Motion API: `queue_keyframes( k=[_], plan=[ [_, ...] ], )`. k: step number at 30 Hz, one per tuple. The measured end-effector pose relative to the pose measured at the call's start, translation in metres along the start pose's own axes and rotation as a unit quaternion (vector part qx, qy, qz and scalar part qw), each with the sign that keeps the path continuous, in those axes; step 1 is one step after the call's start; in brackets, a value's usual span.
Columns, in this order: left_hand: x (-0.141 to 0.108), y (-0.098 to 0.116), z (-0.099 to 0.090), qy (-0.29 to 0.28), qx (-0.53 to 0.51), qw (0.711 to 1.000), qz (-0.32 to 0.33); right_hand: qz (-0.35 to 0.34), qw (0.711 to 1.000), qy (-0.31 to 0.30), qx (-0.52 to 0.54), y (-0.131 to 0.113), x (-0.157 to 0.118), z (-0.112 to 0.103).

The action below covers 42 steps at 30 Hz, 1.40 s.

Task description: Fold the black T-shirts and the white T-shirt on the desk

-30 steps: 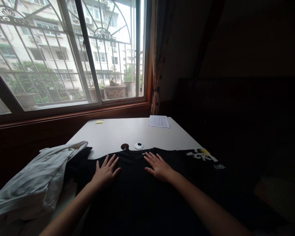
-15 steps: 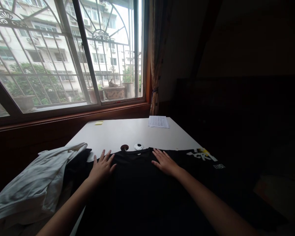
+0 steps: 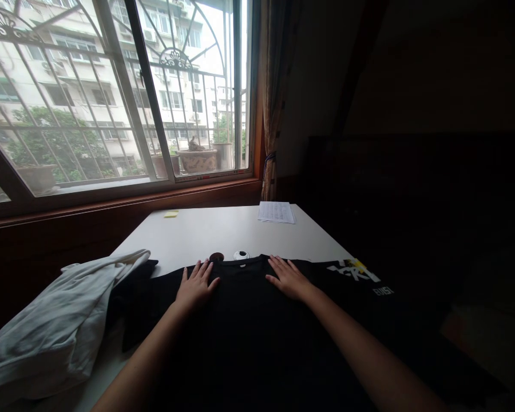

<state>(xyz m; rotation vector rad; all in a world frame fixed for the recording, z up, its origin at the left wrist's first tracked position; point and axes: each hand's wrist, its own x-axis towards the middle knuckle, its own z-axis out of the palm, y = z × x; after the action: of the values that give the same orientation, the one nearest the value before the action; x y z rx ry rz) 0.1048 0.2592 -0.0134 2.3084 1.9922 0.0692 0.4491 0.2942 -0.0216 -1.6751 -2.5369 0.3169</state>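
Observation:
A black T-shirt (image 3: 249, 332) lies spread over the near part of the white table (image 3: 210, 229), its neckline facing the window. White and yellow print shows on its right sleeve. My left hand (image 3: 197, 284) rests flat on the shirt left of the neckline, fingers spread. To the right of the neckline, my right hand (image 3: 288, 278) also lies on the cloth with its fingers stretched out. Neither hand grips anything. The lower part of the shirt is lost in shadow.
A light grey garment (image 3: 64, 332) hangs over the table's left side. Papers (image 3: 276, 212) and a yellow sticky note (image 3: 170, 214) lie at the far edge. Beyond the neckline are a brown round hole (image 3: 217, 257) and a white round piece (image 3: 241, 255). A window is behind.
My left hand has moved right, closer to the neckline. The shirt's left sleeve now lies spread further out. My right hand has barely moved.

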Motion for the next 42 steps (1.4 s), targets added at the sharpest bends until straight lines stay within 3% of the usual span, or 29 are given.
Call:
queue_keyframes(
  k=[9, 14, 18, 21, 24, 28, 35, 39, 42],
  plan=[
    [0.001, -0.002, -0.001, 0.006, 0.002, 1.000, 0.003, 0.001, 1.000, 0.015, -0.016, 0.012, 0.003, 0.005],
    [0.001, -0.003, 0.001, 0.013, 0.002, 1.000, 0.008, 0.022, 0.999, 0.033, -0.034, 0.033, 0.000, 0.003],
    [0.002, -0.008, 0.004, 0.016, 0.007, 1.000, 0.003, 0.039, 0.996, 0.070, -0.046, 0.065, -0.009, -0.003],
    [0.001, -0.013, 0.005, 0.015, 0.011, 1.000, 0.001, 0.097, 0.991, 0.086, -0.024, 0.102, -0.024, -0.005],
    [-0.001, -0.016, 0.004, 0.016, 0.013, 1.000, 0.002, 0.159, 0.983, 0.094, -0.001, 0.144, -0.042, -0.001],
    [-0.001, -0.017, 0.004, 0.014, 0.017, 1.000, 0.003, 0.177, 0.977, 0.120, 0.012, 0.183, -0.059, 0.008],
    [-0.003, -0.016, 0.001, 0.015, 0.019, 1.000, 0.011, 0.112, 0.955, 0.267, 0.060, 0.189, -0.063, 0.008],
    [-0.002, -0.017, -0.005, -0.013, 0.015, 1.000, -0.002, 0.095, 0.949, 0.296, 0.057, 0.188, -0.070, 0.004],
    [-0.001, -0.010, -0.008, 0.006, 0.038, 0.999, 0.009, 0.079, 0.946, 0.312, 0.037, 0.182, -0.072, 0.003]
  ],
)
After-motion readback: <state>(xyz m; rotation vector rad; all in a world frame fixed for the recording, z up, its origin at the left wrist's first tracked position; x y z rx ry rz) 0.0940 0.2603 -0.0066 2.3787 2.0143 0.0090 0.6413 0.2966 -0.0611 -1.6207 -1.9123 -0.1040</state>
